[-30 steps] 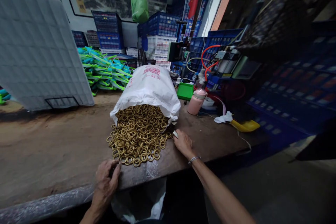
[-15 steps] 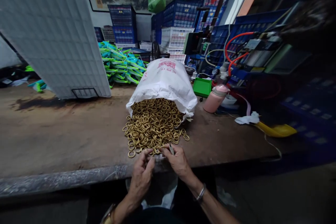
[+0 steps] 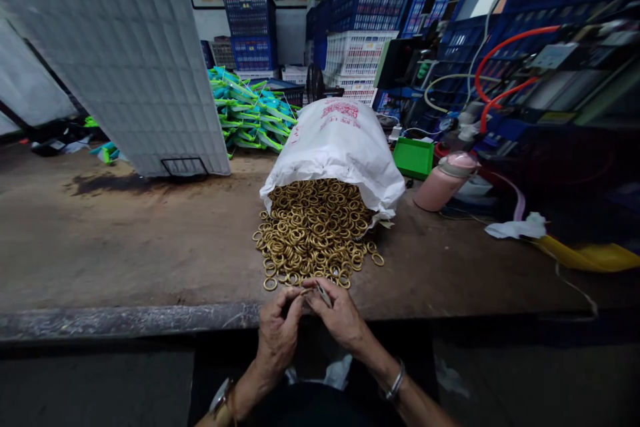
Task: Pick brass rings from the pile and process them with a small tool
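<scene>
- The white sack (image 3: 340, 140) lies on its side on the table (image 3: 150, 247), its mouth facing the person.
- Gold rings (image 3: 315, 233) fill the sack's mouth and spill out in a heap just in front of it.
- The left hand (image 3: 276, 333), in front of the sack, is nearly closed, with thumb and forefinger pinching a single ring (image 3: 306, 291).
- The right hand (image 3: 344, 321), also in front of the sack and just beside the left, is curled around a small thin tool (image 3: 324, 294), its fingertips at the same ring; what the tool is cannot be made out.
- Right of the sack stand a green tray (image 3: 413, 158) and, nearer the person, a pink bottle (image 3: 444, 183).
- Behind the sack to its left is a pile of green and blue items (image 3: 253, 113); farther left stands a pale ribbed panel (image 3: 135, 60).
- Blue crates (image 3: 373, 3) are stacked beyond the sack.
</scene>
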`<action>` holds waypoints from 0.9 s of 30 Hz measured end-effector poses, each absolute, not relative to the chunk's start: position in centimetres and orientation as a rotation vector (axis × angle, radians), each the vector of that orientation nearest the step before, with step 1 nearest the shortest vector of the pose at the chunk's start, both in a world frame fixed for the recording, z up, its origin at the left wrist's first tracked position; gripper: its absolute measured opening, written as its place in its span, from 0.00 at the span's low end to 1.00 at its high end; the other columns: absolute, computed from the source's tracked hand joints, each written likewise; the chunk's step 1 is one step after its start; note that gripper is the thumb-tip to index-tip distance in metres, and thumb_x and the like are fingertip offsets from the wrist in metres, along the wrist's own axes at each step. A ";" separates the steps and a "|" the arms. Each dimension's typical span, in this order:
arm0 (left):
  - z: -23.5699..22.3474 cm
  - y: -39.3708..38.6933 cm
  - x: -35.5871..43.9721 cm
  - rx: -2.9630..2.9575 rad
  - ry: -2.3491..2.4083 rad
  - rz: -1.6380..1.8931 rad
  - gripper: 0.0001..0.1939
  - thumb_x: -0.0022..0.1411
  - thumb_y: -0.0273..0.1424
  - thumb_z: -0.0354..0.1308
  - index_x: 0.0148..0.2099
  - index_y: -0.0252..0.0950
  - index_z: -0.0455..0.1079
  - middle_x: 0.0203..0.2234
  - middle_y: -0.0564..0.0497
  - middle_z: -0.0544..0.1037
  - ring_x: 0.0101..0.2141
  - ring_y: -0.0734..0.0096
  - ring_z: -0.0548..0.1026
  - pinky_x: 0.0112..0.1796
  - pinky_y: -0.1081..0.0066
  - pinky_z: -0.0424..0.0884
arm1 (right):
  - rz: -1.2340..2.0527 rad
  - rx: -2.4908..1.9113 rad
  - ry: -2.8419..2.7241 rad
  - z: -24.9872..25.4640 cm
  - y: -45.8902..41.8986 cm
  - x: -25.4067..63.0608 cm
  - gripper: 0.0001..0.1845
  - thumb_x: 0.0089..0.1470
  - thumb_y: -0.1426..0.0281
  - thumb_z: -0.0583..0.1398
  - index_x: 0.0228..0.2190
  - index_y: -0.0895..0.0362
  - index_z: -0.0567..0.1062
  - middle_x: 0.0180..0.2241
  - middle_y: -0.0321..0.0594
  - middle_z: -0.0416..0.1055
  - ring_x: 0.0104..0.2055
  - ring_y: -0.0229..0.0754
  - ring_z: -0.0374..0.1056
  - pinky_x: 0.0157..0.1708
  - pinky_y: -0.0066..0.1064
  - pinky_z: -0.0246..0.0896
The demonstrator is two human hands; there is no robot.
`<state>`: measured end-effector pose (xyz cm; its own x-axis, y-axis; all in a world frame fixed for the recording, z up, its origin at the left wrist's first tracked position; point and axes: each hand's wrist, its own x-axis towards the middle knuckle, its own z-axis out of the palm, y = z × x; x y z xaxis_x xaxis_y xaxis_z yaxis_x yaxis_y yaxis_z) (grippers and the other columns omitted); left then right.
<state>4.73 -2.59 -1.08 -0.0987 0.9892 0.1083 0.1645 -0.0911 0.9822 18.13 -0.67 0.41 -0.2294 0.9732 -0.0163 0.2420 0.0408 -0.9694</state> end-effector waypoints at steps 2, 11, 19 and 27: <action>-1.0 -2.6 4.6 1.405 1.370 1.279 0.07 0.53 0.32 0.55 0.33 0.37 0.73 0.28 0.49 0.77 0.31 0.66 0.73 0.37 0.69 0.67 | 1.221 -1.288 -1.584 0.6 -0.6 18.3 0.14 0.50 0.60 0.54 0.33 0.58 0.70 0.29 0.35 0.67 0.31 0.36 0.61 0.33 0.26 0.56; 0.5 -2.5 4.4 1.057 1.166 0.978 0.13 0.55 0.40 0.52 0.33 0.34 0.68 0.17 0.56 0.68 0.16 0.80 0.62 0.19 0.78 0.59 | 1.213 -1.365 -1.599 0.3 0.0 17.7 0.13 0.51 0.64 0.52 0.20 0.58 0.65 0.19 0.29 0.57 0.24 0.32 0.53 0.25 0.23 0.50; -0.3 -2.6 4.1 0.829 0.975 0.954 0.14 0.54 0.42 0.54 0.29 0.35 0.60 0.18 0.59 0.64 0.15 0.84 0.59 0.18 0.80 0.57 | 1.335 -1.295 -1.530 0.2 0.0 17.5 0.12 0.51 0.64 0.52 0.22 0.58 0.67 0.20 0.30 0.60 0.25 0.33 0.56 0.26 0.23 0.52; 0.8 -2.7 4.3 0.770 1.043 0.973 0.15 0.53 0.43 0.53 0.30 0.35 0.59 0.19 0.57 0.65 0.16 0.84 0.60 0.19 0.81 0.57 | 0.971 -1.431 -1.890 0.3 -0.7 17.9 0.09 0.51 0.70 0.49 0.23 0.56 0.66 0.20 0.33 0.64 0.23 0.34 0.58 0.25 0.24 0.49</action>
<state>4.35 -2.65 0.79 0.1865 0.9205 -0.3434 -0.2788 0.3847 0.8799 17.91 -0.73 0.29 -0.2639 0.9644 0.0154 0.5492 0.1634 -0.8196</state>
